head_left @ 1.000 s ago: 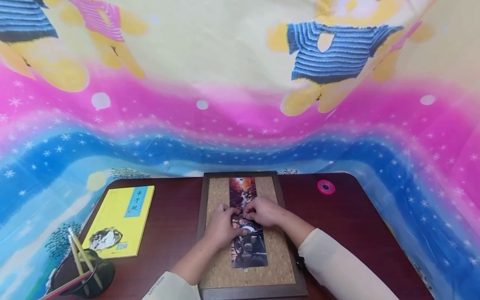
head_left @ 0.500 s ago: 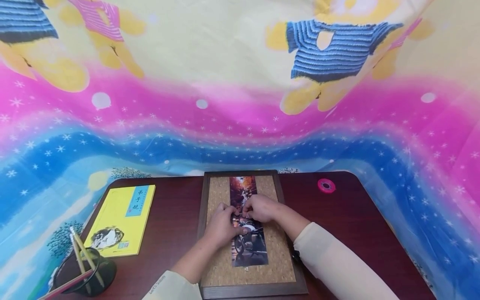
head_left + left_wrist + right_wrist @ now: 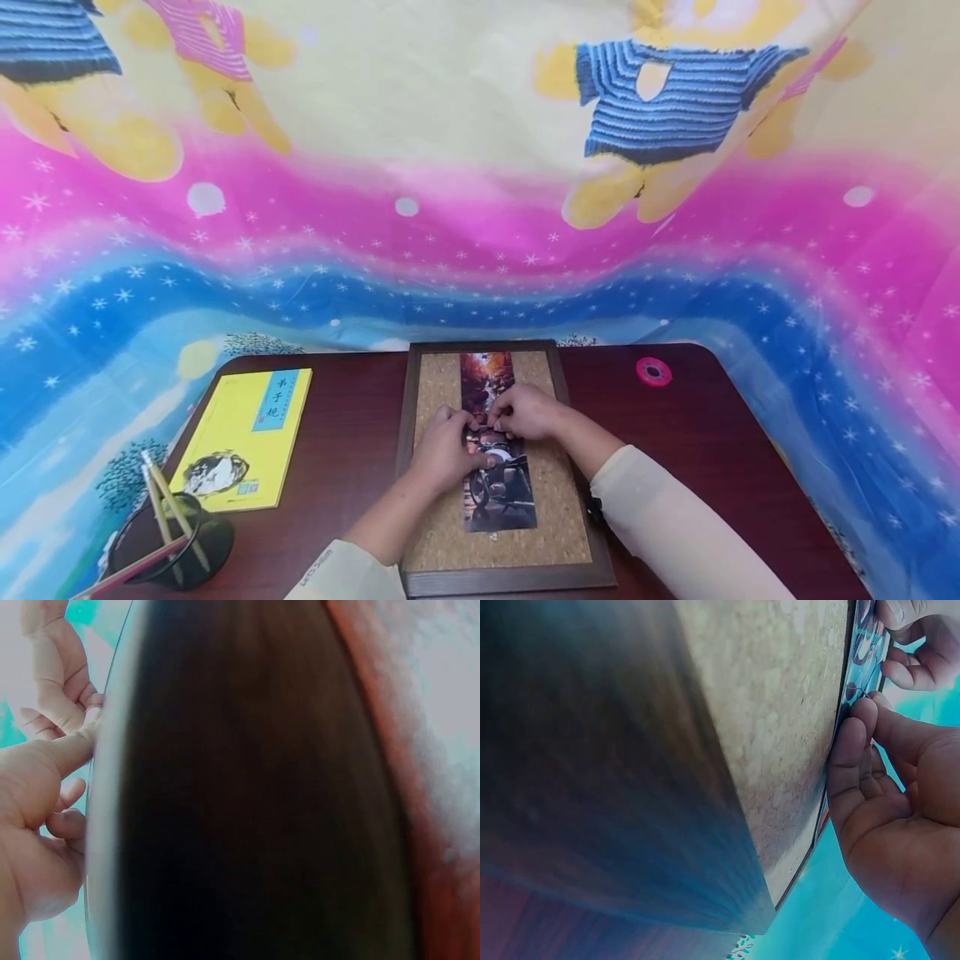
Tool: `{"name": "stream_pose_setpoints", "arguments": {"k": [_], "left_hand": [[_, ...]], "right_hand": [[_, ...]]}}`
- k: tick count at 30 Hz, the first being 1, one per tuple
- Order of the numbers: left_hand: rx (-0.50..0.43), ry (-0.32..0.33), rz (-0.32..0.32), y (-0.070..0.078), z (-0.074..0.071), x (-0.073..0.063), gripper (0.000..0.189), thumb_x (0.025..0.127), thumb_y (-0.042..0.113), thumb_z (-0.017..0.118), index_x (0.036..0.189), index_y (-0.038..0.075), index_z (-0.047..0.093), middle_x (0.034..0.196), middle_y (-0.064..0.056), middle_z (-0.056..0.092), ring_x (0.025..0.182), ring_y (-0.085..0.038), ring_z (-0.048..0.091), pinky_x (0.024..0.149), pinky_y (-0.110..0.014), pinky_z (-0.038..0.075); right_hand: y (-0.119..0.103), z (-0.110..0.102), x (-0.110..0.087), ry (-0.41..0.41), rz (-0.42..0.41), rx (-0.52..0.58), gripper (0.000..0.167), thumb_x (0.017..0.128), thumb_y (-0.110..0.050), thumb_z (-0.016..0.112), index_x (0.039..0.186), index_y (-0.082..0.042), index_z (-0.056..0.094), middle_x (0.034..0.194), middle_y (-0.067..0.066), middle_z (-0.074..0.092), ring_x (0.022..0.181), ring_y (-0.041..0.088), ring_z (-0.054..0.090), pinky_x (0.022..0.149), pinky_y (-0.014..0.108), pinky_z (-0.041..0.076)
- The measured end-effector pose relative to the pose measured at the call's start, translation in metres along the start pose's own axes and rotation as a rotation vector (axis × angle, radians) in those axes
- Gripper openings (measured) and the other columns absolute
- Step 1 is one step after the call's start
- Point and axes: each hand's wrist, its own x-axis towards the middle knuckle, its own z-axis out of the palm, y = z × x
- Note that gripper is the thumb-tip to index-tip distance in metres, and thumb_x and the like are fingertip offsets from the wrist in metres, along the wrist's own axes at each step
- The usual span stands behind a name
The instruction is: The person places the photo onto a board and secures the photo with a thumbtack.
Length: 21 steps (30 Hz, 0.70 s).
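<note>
A long narrow picture (image 3: pixel 500 500), autumn trees above and a motorcycle below, lies on a cork board (image 3: pixel 558 533) with a dark frame. My left hand (image 3: pixel 442 450) rests on it from the left. Its thumb lies straight across the motorcycle part and its fingertips press near the middle. My right hand (image 3: pixel 528 412) comes from the right, thumb and index finger pinching a small thin piece at the picture's middle. The fingertips mostly hide it, and I cannot tell what it is. In the right wrist view, both hands' fingertips (image 3: pixel 864 712) are close together over the picture.
A yellow book (image 3: pixel 240 442) lies at the left of the dark red table (image 3: pixel 345 467). In front of it stands a black mesh pen cup (image 3: pixel 213 546) with pencils. A pink tape roll (image 3: pixel 653 372) lies at the back right, before a printed curtain (image 3: pixel 465 242).
The right hand has shifted slightly, its fingertips working over the same spot at the picture's middle. The left hand stays in place on the picture.
</note>
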Motion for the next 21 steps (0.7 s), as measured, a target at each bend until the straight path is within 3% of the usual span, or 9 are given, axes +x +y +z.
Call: {"name": "stream_pose_setpoints", "arguments": {"k": [7, 21], "left_hand": [[-0.021, -0.001, 0.004, -0.0011, 0.0014, 0.0008, 0.059, 0.069, 0.045, 0.096, 0.108, 0.012, 0.067, 0.101, 0.000, 0.049, 0.081, -0.014, 0.049, 0.073, -0.033, 0.046], [-0.040, -0.013, -0.021, 0.0001, -0.0009, 0.0006, 0.059, 0.070, 0.044, 0.096, 0.108, 0.012, 0.065, 0.100, 0.000, 0.048, 0.079, -0.015, 0.048, 0.070, -0.033, 0.044]], "right_hand": [[0.0019, 0.0013, 0.0012, 0.002, -0.019, 0.035, 0.015, 0.095, -0.006, 0.072, 0.089, -0.017, 0.079, 0.067, -0.003, 0.069, 0.062, 0.009, 0.064, 0.071, 0.032, 0.052], [-0.0025, 0.0027, 0.0024, 0.025, 0.010, -0.023, 0.015, 0.094, -0.009, 0.074, 0.086, -0.020, 0.079, 0.068, -0.004, 0.069, 0.062, 0.007, 0.061, 0.071, 0.031, 0.052]]}}
